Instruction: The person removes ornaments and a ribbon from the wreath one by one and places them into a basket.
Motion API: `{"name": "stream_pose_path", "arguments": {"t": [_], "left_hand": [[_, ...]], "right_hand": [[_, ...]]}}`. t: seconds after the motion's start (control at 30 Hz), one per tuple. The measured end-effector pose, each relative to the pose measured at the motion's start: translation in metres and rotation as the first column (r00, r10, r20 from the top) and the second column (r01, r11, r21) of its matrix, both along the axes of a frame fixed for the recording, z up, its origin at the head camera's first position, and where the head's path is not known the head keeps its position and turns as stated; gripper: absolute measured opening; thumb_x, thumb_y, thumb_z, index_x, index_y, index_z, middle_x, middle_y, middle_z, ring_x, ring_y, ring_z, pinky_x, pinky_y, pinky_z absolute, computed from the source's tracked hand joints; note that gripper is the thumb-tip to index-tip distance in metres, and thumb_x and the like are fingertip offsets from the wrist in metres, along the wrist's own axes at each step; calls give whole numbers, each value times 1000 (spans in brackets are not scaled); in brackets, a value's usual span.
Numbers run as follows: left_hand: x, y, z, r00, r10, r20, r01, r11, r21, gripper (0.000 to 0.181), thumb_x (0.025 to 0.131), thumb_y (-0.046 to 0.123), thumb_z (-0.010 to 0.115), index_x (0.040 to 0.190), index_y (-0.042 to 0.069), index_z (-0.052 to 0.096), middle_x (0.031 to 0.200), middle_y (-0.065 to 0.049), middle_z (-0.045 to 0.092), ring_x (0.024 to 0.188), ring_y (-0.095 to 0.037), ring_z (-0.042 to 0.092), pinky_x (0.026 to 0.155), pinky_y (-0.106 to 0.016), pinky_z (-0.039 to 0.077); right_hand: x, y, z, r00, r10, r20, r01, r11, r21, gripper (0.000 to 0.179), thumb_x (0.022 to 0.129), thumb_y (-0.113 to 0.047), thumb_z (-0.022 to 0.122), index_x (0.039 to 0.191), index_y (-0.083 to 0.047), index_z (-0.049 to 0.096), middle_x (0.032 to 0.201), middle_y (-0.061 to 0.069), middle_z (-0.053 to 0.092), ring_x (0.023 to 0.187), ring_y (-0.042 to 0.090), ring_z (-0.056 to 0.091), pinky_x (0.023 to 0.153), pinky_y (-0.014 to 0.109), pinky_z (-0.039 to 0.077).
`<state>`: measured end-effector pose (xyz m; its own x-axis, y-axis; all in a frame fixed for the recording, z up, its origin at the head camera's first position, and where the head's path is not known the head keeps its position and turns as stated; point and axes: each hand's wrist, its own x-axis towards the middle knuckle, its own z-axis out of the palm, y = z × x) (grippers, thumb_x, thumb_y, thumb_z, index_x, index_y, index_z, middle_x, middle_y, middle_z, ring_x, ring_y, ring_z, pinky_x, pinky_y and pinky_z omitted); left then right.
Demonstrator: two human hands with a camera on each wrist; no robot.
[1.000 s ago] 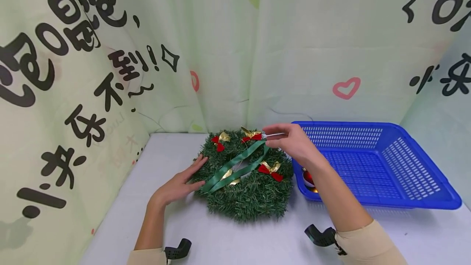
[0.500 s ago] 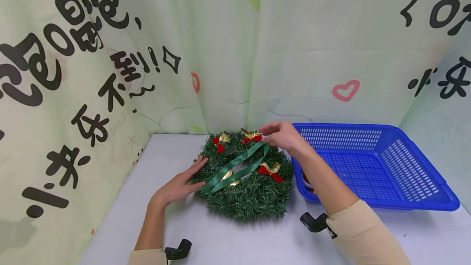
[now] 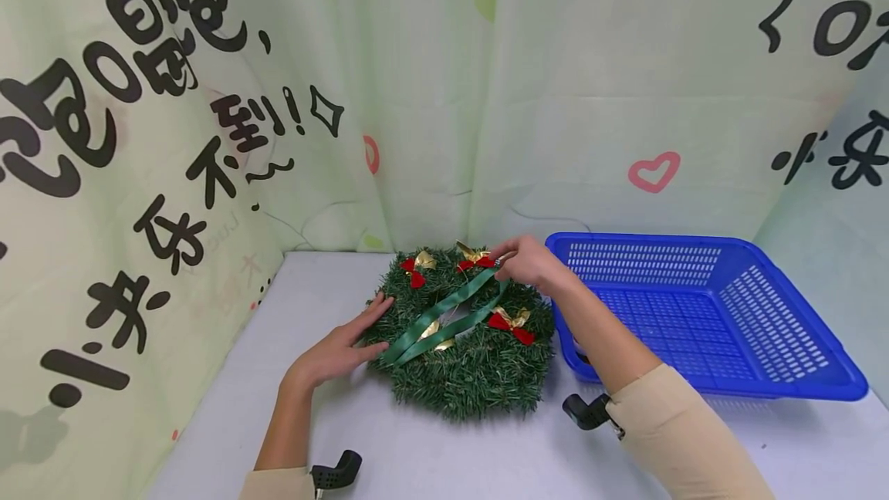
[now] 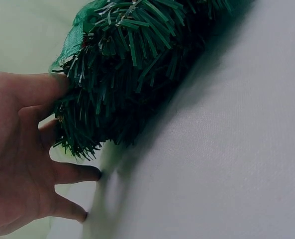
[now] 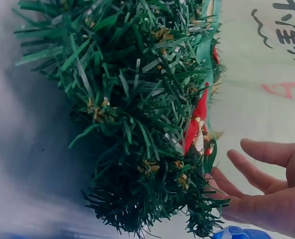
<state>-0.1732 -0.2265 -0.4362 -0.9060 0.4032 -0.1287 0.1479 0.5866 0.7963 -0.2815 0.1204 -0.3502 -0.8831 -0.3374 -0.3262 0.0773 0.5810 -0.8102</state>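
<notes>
A green tinsel wreath (image 3: 472, 384) lies flat, with red-and-gold bows (image 3: 510, 322) and a loop of green ribbon (image 3: 447, 303) across it. My left hand (image 3: 340, 349) rests at its left edge, fingers spread. In the left wrist view, the thumb and nearest fingers of that hand (image 4: 23, 149) meet the tinsel while other fingertips reach the table. My right hand (image 3: 531, 261) is over the upper right edge, by a bow and the ribbon's end. Seen from the right wrist, its fingers (image 5: 256, 172) are loosely bent and apart beside a red-and-gold bow (image 5: 199, 129).
A blue perforated basket (image 3: 694, 315) stands right of the wreath, close to my right forearm. The table (image 3: 444, 461) has a white cover. Behind it hangs a pale green curtain (image 3: 569, 99) with printed characters and hearts.
My right hand has moved slightly left and down toward the bow. The thin silvery strand seen by its fingers one second ago no longer shows. My left hand stays put.
</notes>
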Motion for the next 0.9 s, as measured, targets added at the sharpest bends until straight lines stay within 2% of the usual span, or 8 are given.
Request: {"name": "stream_pose_path", "arguments": {"t": [0.07,0.13,0.23,0.3,0.5,0.73,0.9], "left_hand": [[0,0,0,1000,1,1,-1,1000,0,76,106,25,62,169,28,19,177,5,4,162,-35,7,125,-67,19],[0,1,0,1000,3,3,-3,1000,1,76,106,25,62,169,28,19,177,5,4,162,-34,7,125,-67,18],[0,1,0,1000,2,1,-2,1000,-3,76,106,25,62,169,28,19,177,4,3,162,-35,6,125,-67,18],[0,0,1,1000,2,-1,-2,1000,-6,76,106,25,62,169,28,19,177,4,3,162,-35,6,125,-67,18],[0,0,0,1000,3,-5,-3,1000,-9,76,106,26,62,169,28,19,177,4,3,162,-35,7,125,-67,18],[-1,-1,-1,1000,-2,0,2,1000,0,77,106,28,63,169,27,18,177,3,3,162,-35,6,125,-67,18],[-1,0,-2,1000,-1,5,1,1000,-1,77,106,27,63,169,28,18,177,3,3,162,-36,6,125,-67,18]], "right_hand": [[-1,-2,-1,1000,9,10,-9,1000,27,46,98,0,63,143,1,58,153,27,50,119,36,58,101,49,50],[-2,-3,-2,1000,15,20,-16,998,53,46,98,-1,64,144,0,58,155,25,48,99,27,56,90,44,48],[-4,-4,-3,1000,15,27,-17,997,75,46,98,-1,65,144,0,59,154,25,49,81,20,46,81,39,44],[-4,-5,-4,999,23,26,-25,996,87,46,98,-1,65,143,-1,60,153,25,50,76,17,45,79,38,45],[-5,-7,-8,998,56,27,-59,994,96,46,96,2,66,142,0,61,153,26,49,83,20,53,79,36,50],[-5,-7,-11,999,36,23,-38,997,70,45,94,6,65,139,0,64,148,26,55,94,25,61,77,36,53],[-4,-8,-10,999,28,17,-29,997,69,42,94,6,65,135,-1,66,146,27,57,89,25,60,73,34,51]]}}
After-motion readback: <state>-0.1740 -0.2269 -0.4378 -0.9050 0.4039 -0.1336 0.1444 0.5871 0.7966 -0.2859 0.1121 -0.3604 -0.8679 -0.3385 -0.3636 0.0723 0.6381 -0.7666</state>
